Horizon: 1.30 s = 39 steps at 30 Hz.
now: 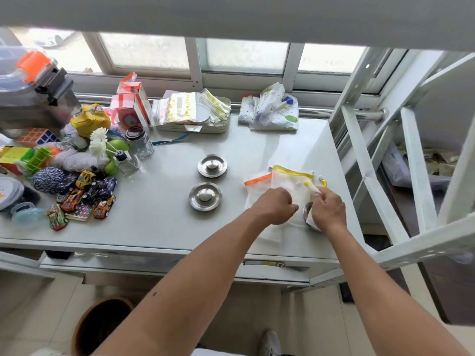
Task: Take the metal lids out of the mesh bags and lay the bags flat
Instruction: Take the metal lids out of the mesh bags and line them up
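Observation:
Two round metal lids lie bare on the steel table: one farther back (212,165), one nearer (205,196). To their right lie white mesh bags: one with an orange band (257,180), partly covered by one with a yellow band (293,179). My left hand (275,205) pinches the mesh of the yellow-banded bag near its middle. My right hand (327,210) grips that bag's right edge by the drawstring. A third metal lid (308,210) peeks out between my hands, still wrapped in mesh and mostly hidden by my right hand.
Toy cars (87,195), puzzle cubes, yarn and glass jars (140,142) crowd the table's left side. A tray of packets (195,124) and a printed bag (272,111) sit by the window. A white metal frame (380,181) rises just beyond the right edge.

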Each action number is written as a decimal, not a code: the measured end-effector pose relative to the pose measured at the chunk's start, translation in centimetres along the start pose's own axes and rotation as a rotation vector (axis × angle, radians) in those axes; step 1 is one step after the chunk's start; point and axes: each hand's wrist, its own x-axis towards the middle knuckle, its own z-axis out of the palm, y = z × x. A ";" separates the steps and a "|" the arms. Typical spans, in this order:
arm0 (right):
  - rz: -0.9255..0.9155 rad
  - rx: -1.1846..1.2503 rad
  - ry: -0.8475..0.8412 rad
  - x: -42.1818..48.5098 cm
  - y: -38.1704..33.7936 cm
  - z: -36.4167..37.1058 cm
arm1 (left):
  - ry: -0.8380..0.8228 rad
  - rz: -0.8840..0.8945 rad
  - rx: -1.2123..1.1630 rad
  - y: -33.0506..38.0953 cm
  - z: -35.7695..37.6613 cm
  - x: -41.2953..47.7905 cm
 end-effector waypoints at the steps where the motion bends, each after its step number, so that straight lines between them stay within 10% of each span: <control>1: 0.023 0.064 0.018 0.2 0.2 -0.1 | 0.005 -0.023 -0.006 0.3 0.3 0.4; 14: 0.320 0.580 0.074 1.6 0.5 -1.2 | 0.065 -0.141 -0.171 2.8 3.6 1.0; 28: -0.007 -0.089 0.005 1.6 -0.2 3.3 | -0.063 -0.271 -0.211 -13.1 -12.4 -7.0; 39: -0.013 -0.252 0.038 1.1 0.1 4.6 | 0.109 -0.301 -0.223 -17.2 -10.7 -9.7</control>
